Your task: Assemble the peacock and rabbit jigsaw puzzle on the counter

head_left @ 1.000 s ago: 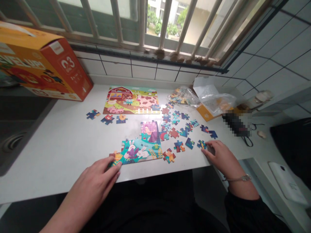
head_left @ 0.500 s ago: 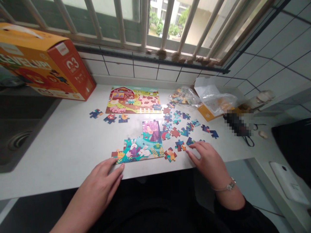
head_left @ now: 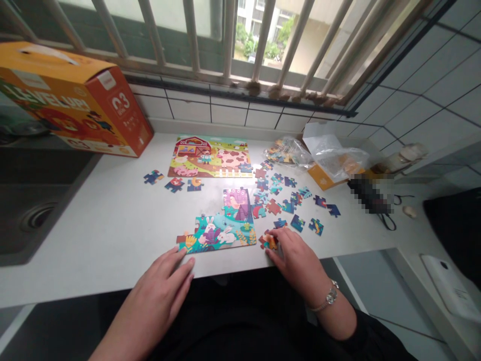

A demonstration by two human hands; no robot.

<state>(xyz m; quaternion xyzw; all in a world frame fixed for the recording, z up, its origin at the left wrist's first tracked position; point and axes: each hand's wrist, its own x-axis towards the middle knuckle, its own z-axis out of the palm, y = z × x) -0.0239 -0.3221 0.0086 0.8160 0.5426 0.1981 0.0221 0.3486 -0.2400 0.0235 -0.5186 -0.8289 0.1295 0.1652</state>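
A partly joined jigsaw puzzle [head_left: 225, 234] with white rabbits lies flat near the counter's front edge. My left hand [head_left: 161, 281] rests at its lower left corner, open, fingertips touching the border. Just right of the joined part, my right hand [head_left: 296, 258] has thumb and index finger around an orange and brown puzzle piece [head_left: 267, 240], whose right side is partly hidden by the fingers. Several loose puzzle pieces [head_left: 274, 206] spread over the counter beyond that hand. Left of the farm picture's lower edge lie three more, among them a red and blue puzzle piece [head_left: 174, 185].
Behind the rabbits is a farm picture [head_left: 210, 158]. An orange box [head_left: 93, 105] stands back left, beside a sink [head_left: 41, 215]. At the back right are a plastic bag of pieces [head_left: 287, 152] and an opened small box [head_left: 325, 173]. A barred window [head_left: 227, 45] runs behind.
My right hand has moved left, from the loose pieces to the orange and brown puzzle piece. My left hand stays at the puzzle's corner. The view has shifted slightly.
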